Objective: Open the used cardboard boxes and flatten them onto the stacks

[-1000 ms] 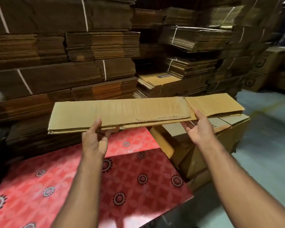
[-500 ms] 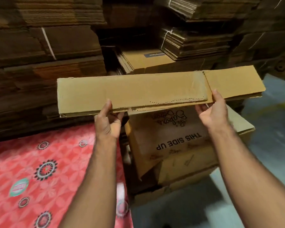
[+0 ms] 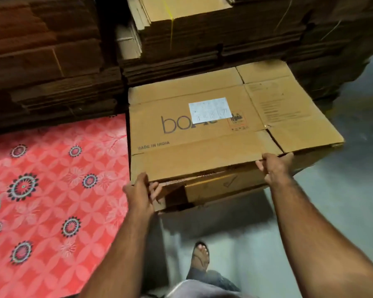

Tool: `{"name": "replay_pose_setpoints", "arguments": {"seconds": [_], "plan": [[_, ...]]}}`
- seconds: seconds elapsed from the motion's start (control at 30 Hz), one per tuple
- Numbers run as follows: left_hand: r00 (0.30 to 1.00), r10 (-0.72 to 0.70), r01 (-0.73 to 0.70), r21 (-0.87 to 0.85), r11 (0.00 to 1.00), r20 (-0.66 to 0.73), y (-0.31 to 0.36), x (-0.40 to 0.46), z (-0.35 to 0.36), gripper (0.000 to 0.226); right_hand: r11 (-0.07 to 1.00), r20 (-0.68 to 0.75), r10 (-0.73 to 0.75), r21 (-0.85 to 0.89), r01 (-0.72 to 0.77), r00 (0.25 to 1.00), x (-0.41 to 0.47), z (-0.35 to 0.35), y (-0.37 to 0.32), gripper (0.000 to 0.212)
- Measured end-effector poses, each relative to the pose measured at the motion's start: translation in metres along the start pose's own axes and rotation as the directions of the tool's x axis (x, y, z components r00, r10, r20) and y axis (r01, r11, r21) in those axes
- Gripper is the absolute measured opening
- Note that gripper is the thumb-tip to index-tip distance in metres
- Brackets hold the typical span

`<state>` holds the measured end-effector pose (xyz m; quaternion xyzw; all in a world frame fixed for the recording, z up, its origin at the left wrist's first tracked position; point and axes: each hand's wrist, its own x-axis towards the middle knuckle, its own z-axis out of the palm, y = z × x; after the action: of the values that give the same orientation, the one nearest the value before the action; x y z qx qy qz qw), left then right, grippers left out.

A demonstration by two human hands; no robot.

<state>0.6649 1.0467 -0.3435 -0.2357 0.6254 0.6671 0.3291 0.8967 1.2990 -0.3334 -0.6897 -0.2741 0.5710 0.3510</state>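
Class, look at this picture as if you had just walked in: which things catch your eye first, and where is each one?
The flattened cardboard box in the middle stands out, with its white label; the left hand and right hand grip its near edge. To the left lies a bright red patterned sheet. Behind, dark stacks of flattened cardboard fill the top of the view.

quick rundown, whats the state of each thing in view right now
flattened box: folded flat, printed side up, lying on a low pile, near edge held by both hands
white label: stuck on the box, covering part of the logo
left hand: gripping the near left corner
right hand: gripping the near edge further right
cardboard stacks: flattened, piled high behind
red patterned sheet: lying flat
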Motion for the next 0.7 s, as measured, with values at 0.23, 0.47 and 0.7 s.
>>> {"name": "replay_pose_setpoints", "arguments": {"seconds": [0.23,0.47,0.7], "plan": [[1.0,0.026,-0.026,0.168,0.986,0.002,-0.009,-0.004,-0.001,0.041,0.997,0.007,-0.025,-0.079,0.026,1.0,0.004,-0.008,0.002,0.085],[0.992,0.02,-0.025,0.036,0.999,0.127,-0.023,-0.011,-0.001,0.055,0.989,-0.038,-0.142,-0.044,0.141,0.989,0.009,-0.027,0.019,0.091],[0.993,0.043,-0.057,0.125,0.99,0.111,-0.034,-0.01,-0.002,0.058,0.98,-0.046,-0.107,-0.174,0.098,0.993,0.028,-0.046,0.013,0.09]]}}
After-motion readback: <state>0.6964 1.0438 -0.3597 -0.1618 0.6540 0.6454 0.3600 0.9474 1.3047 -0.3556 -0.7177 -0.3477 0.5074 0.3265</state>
